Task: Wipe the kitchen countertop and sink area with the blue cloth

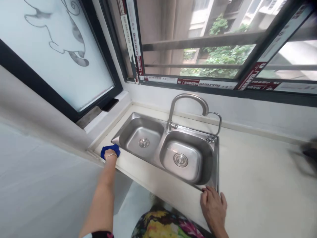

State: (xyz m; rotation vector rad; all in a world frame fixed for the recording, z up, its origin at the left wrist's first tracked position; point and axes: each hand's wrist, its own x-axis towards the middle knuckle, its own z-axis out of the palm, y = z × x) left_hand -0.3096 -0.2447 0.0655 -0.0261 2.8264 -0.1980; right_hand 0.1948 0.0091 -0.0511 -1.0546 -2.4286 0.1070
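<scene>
At the left end of the pale countertop (158, 180), my left hand (109, 153) is closed on a bunched blue cloth (115, 149) and presses it against the surface. The cloth lies just beside the left corner of the steel double-bowl sink (158, 155). A bracelet circles my left wrist. My right hand (213, 205) rests on the counter's front part, its fingertips at the sink's near right corner. It holds nothing and its fingers are loosely apart. Both sink bowls show their round drains.
A curved faucet (188, 96) rises behind the sink, with a smaller thin spout (219, 122) to its right. A wall (44, 172) borders the counter at left. A dark blurred object (310, 152) stands at the far right. Windows line the back and left.
</scene>
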